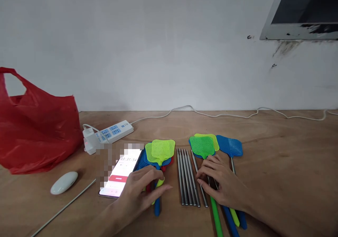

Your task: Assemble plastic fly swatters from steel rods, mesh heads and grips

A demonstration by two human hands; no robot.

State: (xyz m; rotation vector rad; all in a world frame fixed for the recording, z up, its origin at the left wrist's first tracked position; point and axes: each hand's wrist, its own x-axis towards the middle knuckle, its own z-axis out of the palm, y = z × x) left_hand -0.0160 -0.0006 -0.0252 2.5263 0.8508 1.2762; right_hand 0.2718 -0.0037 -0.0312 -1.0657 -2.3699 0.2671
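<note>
My left hand [141,186] hovers over or rests on the handles of a bundle of fly swatters, its thumb and fingers apart around a yellow-green handle [160,183]. The bundle's top swatter has a yellow-green mesh head [162,151]; blue and red ones lie under it. My right hand [220,180] is curved over the shafts of a second group, with a gap between thumb and index finger. There a green swatter [202,146] lies above a yellow one [214,141], beside a blue one [230,145]. Several metal rods [187,179] lie side by side between my hands; one rod [200,180] is nearest my right fingertips.
A lit phone [121,172] lies left of my left hand. Further left are a white oval mouse-like object [64,183], a red plastic bag [37,131] and a power strip [114,131] with a plugged-in charger [90,140]. A white cable [216,116] runs along the wall.
</note>
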